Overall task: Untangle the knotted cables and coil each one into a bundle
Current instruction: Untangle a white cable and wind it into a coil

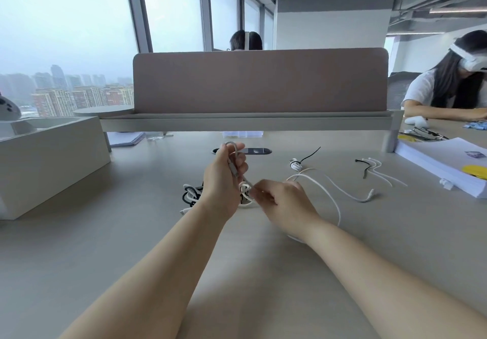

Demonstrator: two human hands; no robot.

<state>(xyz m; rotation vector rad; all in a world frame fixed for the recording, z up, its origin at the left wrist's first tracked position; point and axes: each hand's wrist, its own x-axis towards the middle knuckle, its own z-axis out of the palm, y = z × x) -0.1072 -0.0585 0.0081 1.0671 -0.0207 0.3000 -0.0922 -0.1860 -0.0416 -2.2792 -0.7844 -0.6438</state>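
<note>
A knot of black and white cables (191, 194) lies on the desk in front of me. My left hand (224, 172) is raised above it and grips a looped white cable end (233, 151) with a grey plug. My right hand (282, 201) pinches the same white cable just below, next to the knot. From there a long white cable (334, 191) loops right across the desk to a plug end (371, 193). A small coiled white bundle (295, 164) with a black tie lies further back.
Loose white and black cable ties (376, 170) lie at the right, beside a stack of white paper (445, 164). A beige box (47, 159) stands at the left. A desk divider (261, 83) runs across the back. Another person sits at the far right.
</note>
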